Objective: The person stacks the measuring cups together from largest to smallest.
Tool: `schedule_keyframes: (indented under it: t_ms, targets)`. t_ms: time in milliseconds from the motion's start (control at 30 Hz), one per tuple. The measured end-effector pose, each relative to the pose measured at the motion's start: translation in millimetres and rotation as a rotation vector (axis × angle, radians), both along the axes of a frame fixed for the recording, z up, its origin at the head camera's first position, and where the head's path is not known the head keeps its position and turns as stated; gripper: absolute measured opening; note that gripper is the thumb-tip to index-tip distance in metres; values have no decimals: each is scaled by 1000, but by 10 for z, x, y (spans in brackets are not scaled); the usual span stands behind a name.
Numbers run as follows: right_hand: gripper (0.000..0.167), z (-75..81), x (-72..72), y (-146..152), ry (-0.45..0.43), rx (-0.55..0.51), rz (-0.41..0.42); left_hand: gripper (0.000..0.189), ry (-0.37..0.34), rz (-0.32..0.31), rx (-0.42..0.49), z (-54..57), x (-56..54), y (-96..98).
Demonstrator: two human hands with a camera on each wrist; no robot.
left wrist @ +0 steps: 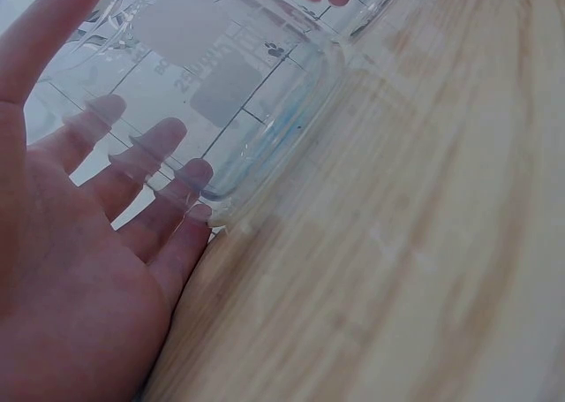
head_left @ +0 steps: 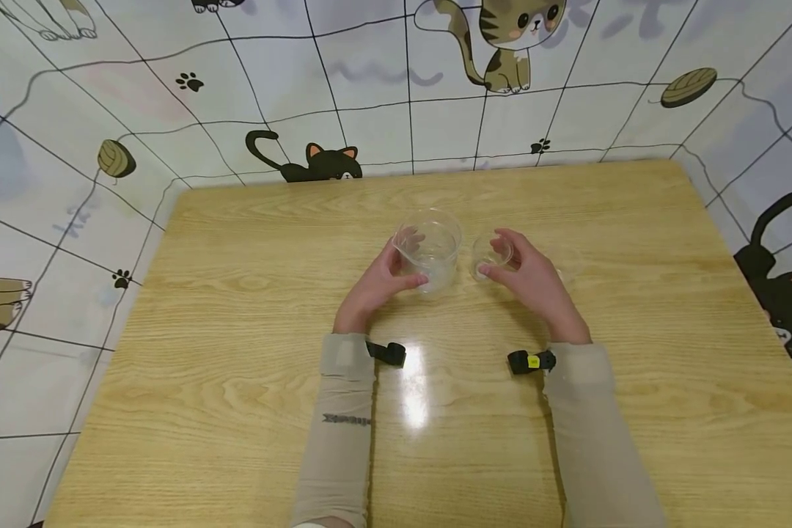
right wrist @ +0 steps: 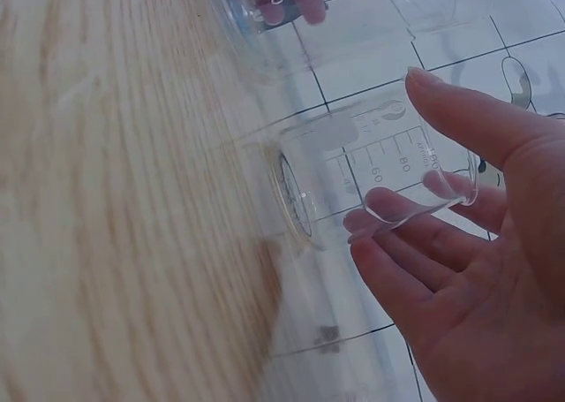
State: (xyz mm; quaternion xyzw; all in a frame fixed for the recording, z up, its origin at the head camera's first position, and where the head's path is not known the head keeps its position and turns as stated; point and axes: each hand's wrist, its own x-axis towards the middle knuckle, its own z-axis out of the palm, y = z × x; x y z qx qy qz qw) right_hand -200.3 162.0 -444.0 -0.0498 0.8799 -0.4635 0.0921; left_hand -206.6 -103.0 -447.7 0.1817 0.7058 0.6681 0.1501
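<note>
Near the middle of the wooden table, a large clear beaker (head_left: 438, 253) stands upright, its spout at the upper left. My left hand (head_left: 384, 284) holds its left side, thumb in front and fingers around the back. In the left wrist view those fingers (left wrist: 159, 141) show through the glass. Just to the right, my right hand (head_left: 534, 281) holds a smaller clear beaker (head_left: 491, 253) with thumb and curled fingers. Its printed scale shows in the right wrist view, with the base close to the tabletop. A small gap separates the two beakers.
The wooden table (head_left: 237, 293) meets white tiled-pattern walls with cartoon cats (head_left: 330, 161) at the back and sides. A faint, clear round outline (head_left: 567, 260) lies right of my right hand; its kind is too faint to tell.
</note>
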Motion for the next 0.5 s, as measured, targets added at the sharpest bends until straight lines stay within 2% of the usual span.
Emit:
schedule_keyframes:
  t_ms: [500]
  targets:
    - [79,26,0,1,-35,-29,8,84,2,-3,12,-61,-32,-6]
